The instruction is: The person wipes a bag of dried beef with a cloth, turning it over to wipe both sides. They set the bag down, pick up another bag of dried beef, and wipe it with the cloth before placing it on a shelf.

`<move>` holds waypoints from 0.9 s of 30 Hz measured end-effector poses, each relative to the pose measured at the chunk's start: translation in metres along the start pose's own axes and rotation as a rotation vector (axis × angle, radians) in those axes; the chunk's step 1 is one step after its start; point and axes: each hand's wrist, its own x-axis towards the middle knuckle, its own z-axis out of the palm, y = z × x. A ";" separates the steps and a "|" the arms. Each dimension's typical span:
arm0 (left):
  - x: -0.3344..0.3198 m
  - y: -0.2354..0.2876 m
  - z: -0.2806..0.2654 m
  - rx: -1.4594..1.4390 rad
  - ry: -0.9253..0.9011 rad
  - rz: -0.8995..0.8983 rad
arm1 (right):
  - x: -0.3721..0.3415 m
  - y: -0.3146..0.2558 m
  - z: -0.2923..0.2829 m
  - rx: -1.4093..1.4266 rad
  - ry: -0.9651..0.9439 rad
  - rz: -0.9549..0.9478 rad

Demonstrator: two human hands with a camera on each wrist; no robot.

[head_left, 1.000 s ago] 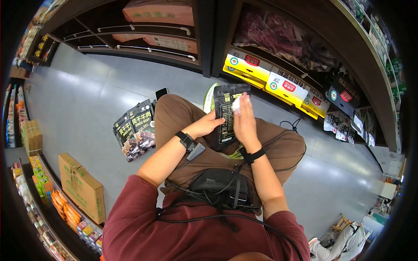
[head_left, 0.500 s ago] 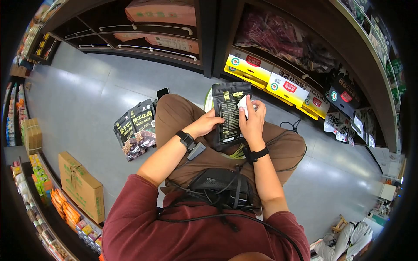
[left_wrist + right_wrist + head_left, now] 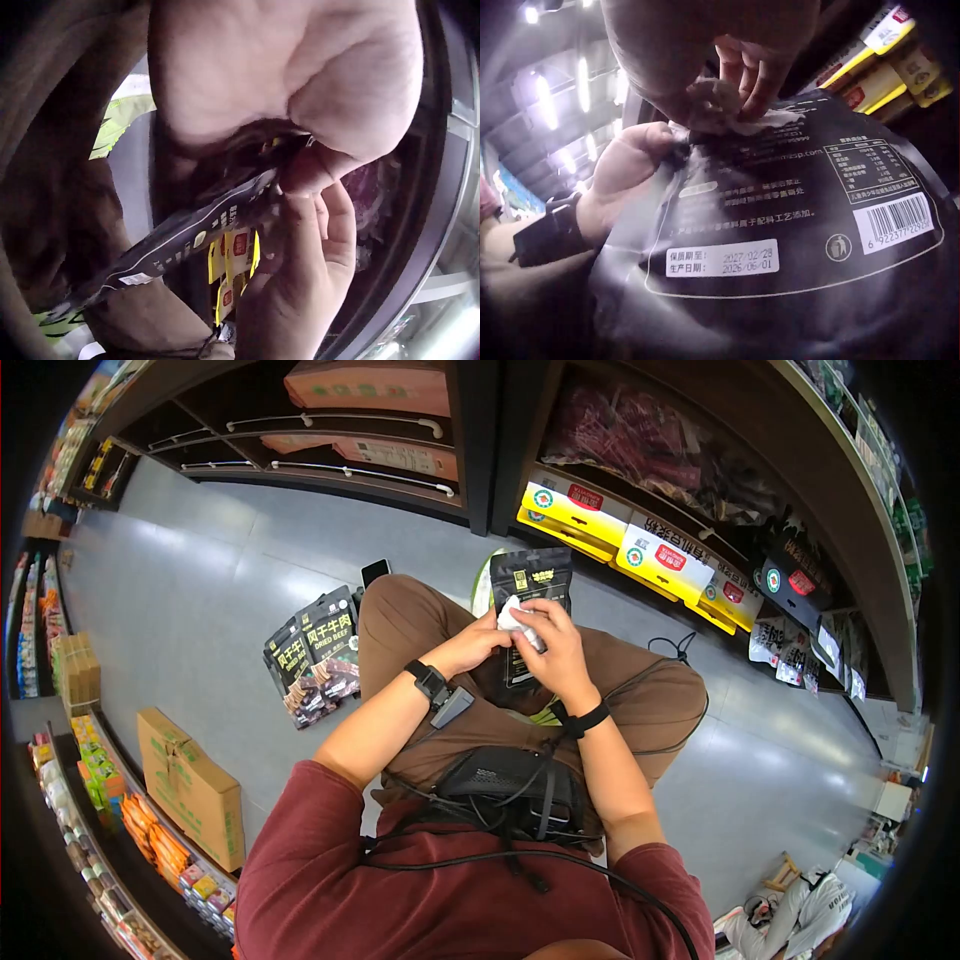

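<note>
A black printed pouch (image 3: 535, 575) stands over the crossed legs, its back with text, barcode and date label facing the right wrist view. My left hand (image 3: 472, 646) grips the pouch's left edge, thumb on the printed side. In my right hand (image 3: 557, 652) a crumpled white tissue (image 3: 518, 622) is pinched and lies against the pouch, close to the left thumb. The right wrist view shows the tissue (image 3: 780, 120) pressed on the pouch (image 3: 780, 217) above the printed text.
Several dried beef pouches (image 3: 325, 640) lie on the floor at the left, near a phone (image 3: 375, 572). A cardboard box (image 3: 190, 785) stands further left. Shelves with yellow-edged packs (image 3: 660, 560) are at the front right. A person in light clothing (image 3: 800, 915) is at the lower right.
My right hand has moved left across the pouch with the tissue, from its right side to beside the left thumb. Its fingers, straight earlier, are now bent around the tissue. The left hand keeps its grip.
</note>
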 end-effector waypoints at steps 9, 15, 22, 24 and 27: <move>0.003 0.002 0.008 -0.028 -0.021 0.060 | 0.000 0.047 -0.023 -0.207 0.225 0.192; 0.002 0.000 0.004 0.006 0.073 0.014 | 0.003 0.008 0.000 -0.096 -0.012 -0.038; 0.003 0.000 0.004 0.081 -0.007 0.054 | 0.003 0.026 -0.009 -0.202 0.134 0.099; 0.003 0.006 0.009 -0.021 -0.021 0.045 | 0.003 0.037 -0.019 -0.237 0.182 0.212; -0.002 0.017 0.018 -0.137 0.041 -0.008 | -0.001 0.036 -0.017 -0.233 0.181 0.165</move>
